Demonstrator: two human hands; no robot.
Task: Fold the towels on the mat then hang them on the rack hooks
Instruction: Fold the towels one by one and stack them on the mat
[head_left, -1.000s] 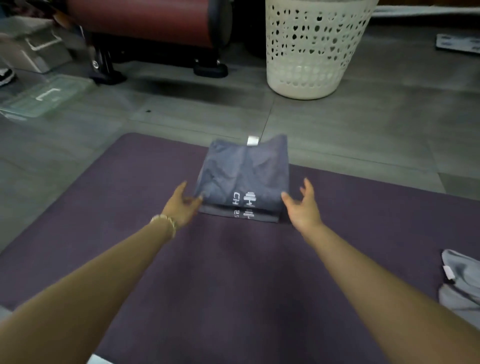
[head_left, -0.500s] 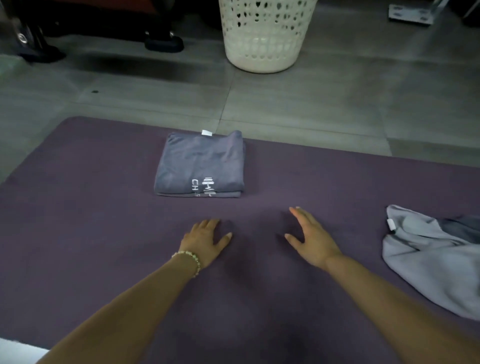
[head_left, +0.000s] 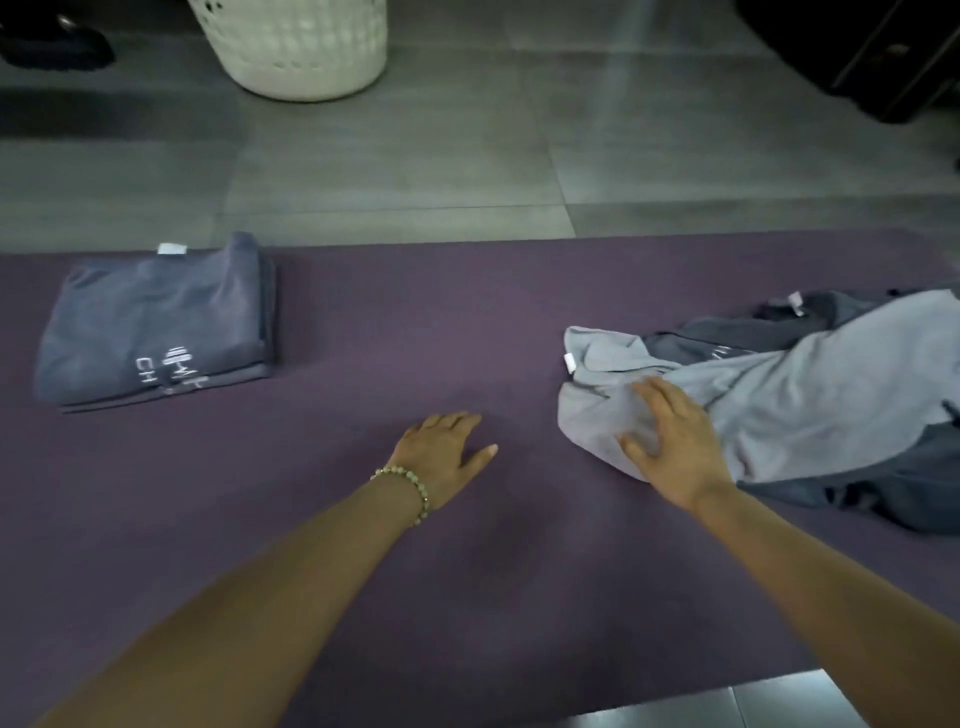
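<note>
A folded blue-grey towel stack (head_left: 156, 325) with white print lies on the purple mat (head_left: 415, 322) at the left. At the right is a crumpled light grey towel (head_left: 789, 395) lying over a darker grey towel (head_left: 883, 488). My right hand (head_left: 670, 441) rests flat on the near corner of the light grey towel, fingers spread, not gripping it. My left hand (head_left: 444, 452), with a bead bracelet at the wrist, lies flat and open on the bare mat between the two piles. No rack or hooks are in view.
A white perforated laundry basket (head_left: 296, 47) stands on the grey tiled floor beyond the mat. A dark object (head_left: 883, 52) sits at the top right, another dark object (head_left: 52, 47) at the top left. The mat's near edge (head_left: 701, 696) meets tiles at the bottom right.
Both hands left the folded stack and drew back. The view swung right; my right hand moved onto the crumpled light grey towel, and my left hand settled on the mat.
</note>
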